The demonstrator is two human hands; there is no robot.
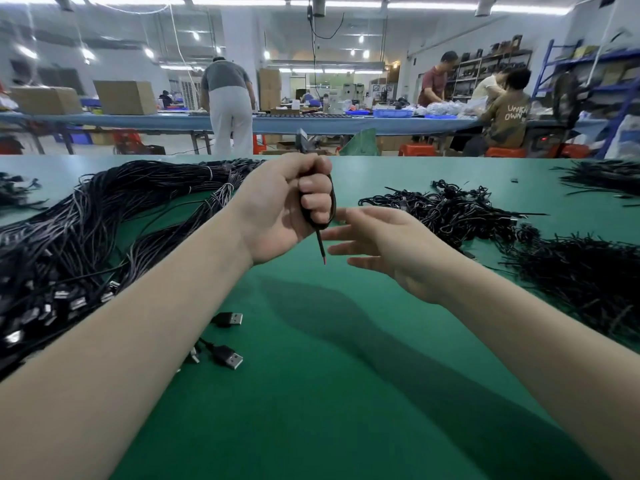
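Note:
My left hand is raised above the green table with its fingers curled round a coiled black cable. One loose end of that cable hangs down below the fist, with a reddish tip. My right hand hovers just to the right of it, fingers spread and relaxed, holding nothing. Its fingertips are close to the hanging end, and I cannot tell if they touch it.
A big bundle of long black cables with USB plugs lies on the left. Two loose USB plugs lie near my left forearm. Piles of coiled cables and black ties lie right. People work at far tables.

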